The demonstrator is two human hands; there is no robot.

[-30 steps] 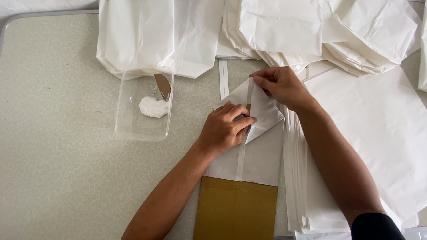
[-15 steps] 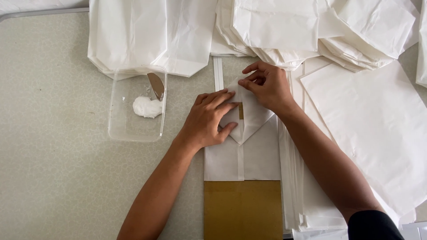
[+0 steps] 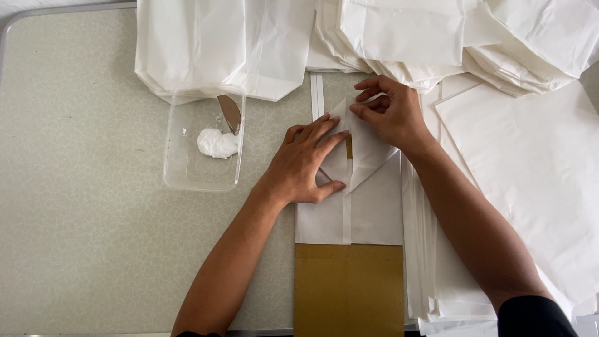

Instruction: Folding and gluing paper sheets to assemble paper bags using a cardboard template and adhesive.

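Paper bag point(image 3: 368, 206) lies flat between your arms, end flaps partly folded, your left hand point(image 3: 306, 165) spread flat on one, right hand point(image 3: 390, 112) fingers curled pinching the other; pasting looks left.

A white paper bag point(image 3: 368, 206) is seen flat at the middle of the table, its upper end folded into slanted flaps, with a brown card point(image 3: 349, 287) showing from its lower end. More white bags point(image 3: 212, 43) are piled along the far edge, and another stack point(image 3: 530, 187) is laid at the right. A clear plastic tub point(image 3: 203, 140) holding white paste is placed left of the middle bag.
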